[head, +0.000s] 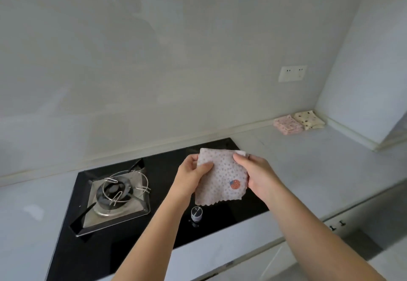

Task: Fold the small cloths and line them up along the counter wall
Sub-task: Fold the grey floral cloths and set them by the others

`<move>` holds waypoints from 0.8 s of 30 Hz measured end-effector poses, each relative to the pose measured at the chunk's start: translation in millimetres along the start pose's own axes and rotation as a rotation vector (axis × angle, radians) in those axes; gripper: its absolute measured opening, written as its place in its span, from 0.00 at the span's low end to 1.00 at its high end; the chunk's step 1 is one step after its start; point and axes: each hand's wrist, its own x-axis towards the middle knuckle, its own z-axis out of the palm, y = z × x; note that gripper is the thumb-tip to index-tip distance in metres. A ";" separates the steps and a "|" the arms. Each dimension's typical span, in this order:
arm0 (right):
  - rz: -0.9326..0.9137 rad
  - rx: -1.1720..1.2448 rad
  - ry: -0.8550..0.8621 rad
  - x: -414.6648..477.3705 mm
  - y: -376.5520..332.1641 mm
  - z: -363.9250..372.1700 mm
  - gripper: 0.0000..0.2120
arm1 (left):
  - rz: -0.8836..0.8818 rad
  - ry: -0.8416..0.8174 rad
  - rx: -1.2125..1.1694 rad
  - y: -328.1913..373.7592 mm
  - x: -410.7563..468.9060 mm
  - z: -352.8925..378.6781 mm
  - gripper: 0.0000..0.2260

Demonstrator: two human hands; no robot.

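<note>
A small pale cloth [221, 176] with tiny dots and a red strawberry patch hangs in the air above the black hob. My left hand [192, 176] pinches its upper left corner with thumb on the front. My right hand [256, 174] grips its upper right edge. The cloth hangs flat with its wavy lower edge free. Far right, against the counter wall, lie two folded cloths side by side: a pink one [287, 124] and a cream one with dark spots [309, 120].
A black glass hob [154, 225] fills the counter's middle, with a metal burner and wire pan support [120, 190] on its left and a white knob [196, 213] near the front. Grey counter [312, 161] runs right to the corner. A wall socket [292, 73] sits above the folded cloths.
</note>
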 end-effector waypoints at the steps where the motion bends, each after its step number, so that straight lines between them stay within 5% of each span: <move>1: -0.012 -0.011 0.005 8.3 -1.9 -13.0 0.10 | -0.048 -0.037 -0.017 -1.7 7.9 13.1 0.10; 6: 0.032 -0.074 -0.064 61.2 -17.2 -74.3 0.14 | -0.040 0.040 0.000 -6.8 58.8 80.7 0.05; 16: 0.063 -0.143 -0.010 155.6 -39.3 -216.1 0.17 | -0.232 0.015 -0.198 -21.2 179.0 233.9 0.11; 20: -0.015 -0.253 0.173 186.0 -39.5 -261.1 0.14 | -0.170 0.066 0.001 -39.1 210.7 279.9 0.16; 24: -0.046 -0.396 0.177 222.6 -19.2 -293.3 0.14 | -0.080 0.168 0.307 -72.0 233.9 319.5 0.17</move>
